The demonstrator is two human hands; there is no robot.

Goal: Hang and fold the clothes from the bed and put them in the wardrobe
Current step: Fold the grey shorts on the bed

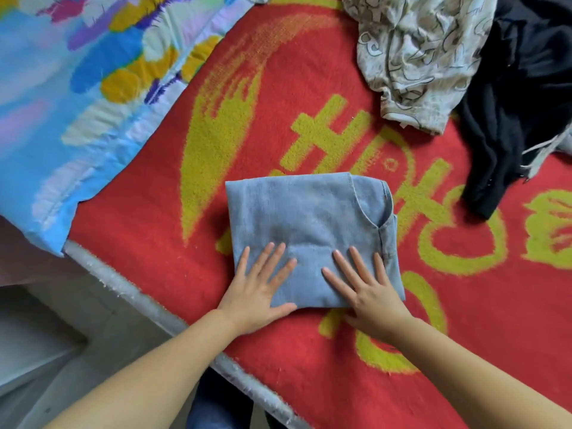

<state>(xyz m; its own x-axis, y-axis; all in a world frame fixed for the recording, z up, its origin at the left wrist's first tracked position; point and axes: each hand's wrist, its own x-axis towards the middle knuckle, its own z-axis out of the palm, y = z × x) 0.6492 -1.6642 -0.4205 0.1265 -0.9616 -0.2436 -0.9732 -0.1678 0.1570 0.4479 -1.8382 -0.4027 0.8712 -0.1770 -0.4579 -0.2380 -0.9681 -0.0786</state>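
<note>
Pressing flat on the near edge of a folded light-blue denim garment [309, 230], the left hand [257, 292] and right hand [368, 289] lie side by side, fingers straight and spread wide. The garment sits on a red and yellow blanket [154, 243] near the bed's near edge. Far right lie a crumpled patterned cream garment [414, 57] and a black garment [520, 103]. A blue floral quilt [62, 103] lies far left.

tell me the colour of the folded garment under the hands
Light blue denim-like folded garment, plain, seen in the head view.
</note>
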